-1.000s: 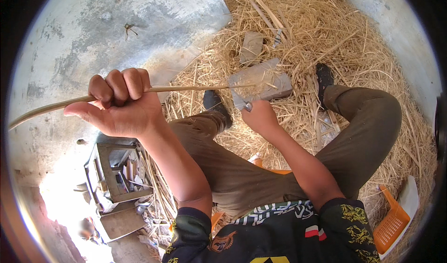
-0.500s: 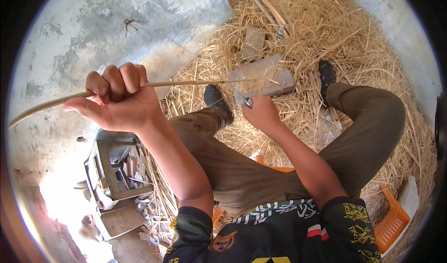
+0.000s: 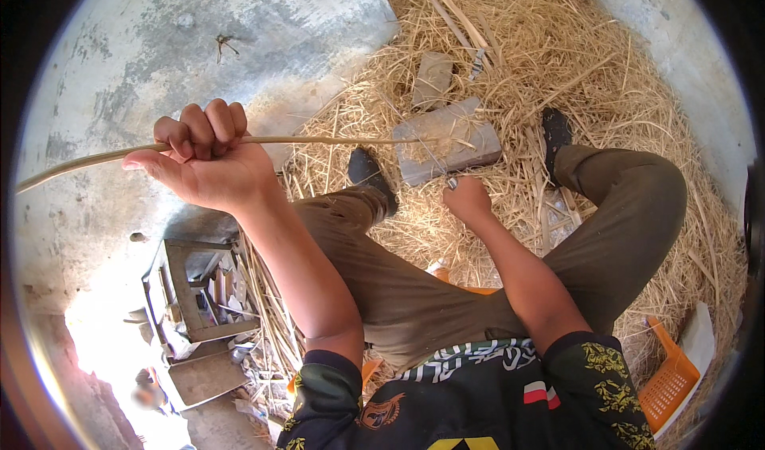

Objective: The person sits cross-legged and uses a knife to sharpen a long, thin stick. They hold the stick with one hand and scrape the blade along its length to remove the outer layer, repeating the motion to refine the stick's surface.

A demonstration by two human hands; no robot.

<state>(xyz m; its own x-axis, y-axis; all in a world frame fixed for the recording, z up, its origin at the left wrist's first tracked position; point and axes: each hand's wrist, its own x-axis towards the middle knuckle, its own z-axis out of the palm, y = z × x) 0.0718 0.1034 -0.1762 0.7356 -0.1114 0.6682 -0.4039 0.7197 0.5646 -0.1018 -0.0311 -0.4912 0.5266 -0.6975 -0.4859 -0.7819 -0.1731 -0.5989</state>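
My left hand (image 3: 209, 157), raised at the left with its palm up, has its fingers closed around a long, thin tan cane (image 3: 319, 139). One end of the cane bends away to the left; the other reaches right, over a grey-brown block (image 3: 474, 149) lying on the straw. Near that block's front edge, my right hand (image 3: 468, 199) is closed on a small knife (image 3: 453, 183). The thin blade points up and left toward the cane's far end. Whether it touches the cane I cannot tell. Pale shavings lie on the block.
Loose straw-like shavings (image 3: 550, 44) cover the floor. A second block (image 3: 433, 78) lies beyond the first. My feet rest on either side. At lower left stands a wooden box frame (image 3: 211, 330) with clutter beside several canes. An orange plastic chair part (image 3: 669, 378) shows at lower right.
My right hand has moved right and slightly nearer to me with the knife. My left hand has shifted a little up and right, still holding the cane.
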